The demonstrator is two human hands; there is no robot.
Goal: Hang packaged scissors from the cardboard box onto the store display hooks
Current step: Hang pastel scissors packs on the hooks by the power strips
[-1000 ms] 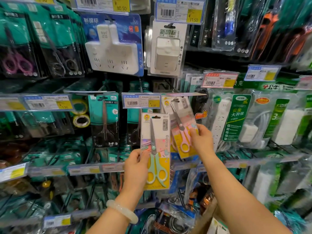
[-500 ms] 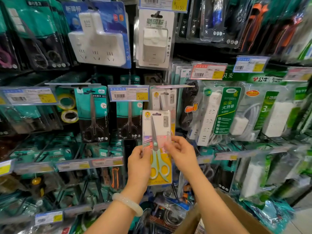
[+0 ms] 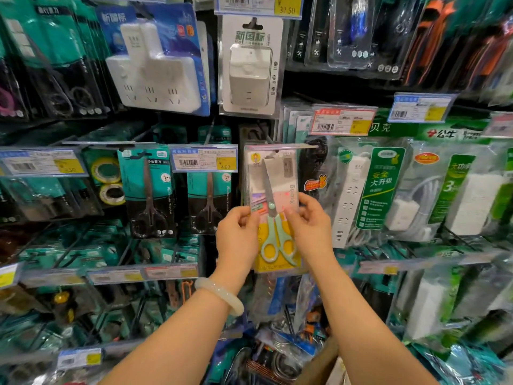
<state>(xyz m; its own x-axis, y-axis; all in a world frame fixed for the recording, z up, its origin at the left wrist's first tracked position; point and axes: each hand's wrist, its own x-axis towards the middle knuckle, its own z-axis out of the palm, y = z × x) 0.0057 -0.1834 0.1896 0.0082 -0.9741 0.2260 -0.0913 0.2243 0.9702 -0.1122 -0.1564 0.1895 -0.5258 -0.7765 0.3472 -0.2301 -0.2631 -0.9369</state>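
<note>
A pack of scissors with mint-green handles on a yellow and white card point(image 3: 273, 190) is up against the display, its top at the hook point(image 3: 277, 150) under a flipped-up price strip. My left hand point(image 3: 238, 234) pinches the card's left edge at mid-height. On the right edge, my right hand point(image 3: 308, 226) pinches it too. More cards of the same kind hang behind it. A corner of the cardboard box point(image 3: 322, 362) shows at the bottom, between my forearms.
Teal packs of black scissors point(image 3: 150, 190) hang to the left under a price tag point(image 3: 204, 161). Power strips in plastic bags point(image 3: 369, 190) hang to the right. White socket adapters point(image 3: 249, 65) hang above. Wire hooks and tag rails stick out from every row.
Both hands have lifted the mint-handled pack up to the hook. My right hand, earlier at a pink-handled pack on the hook, now pinches this pack's right edge.
</note>
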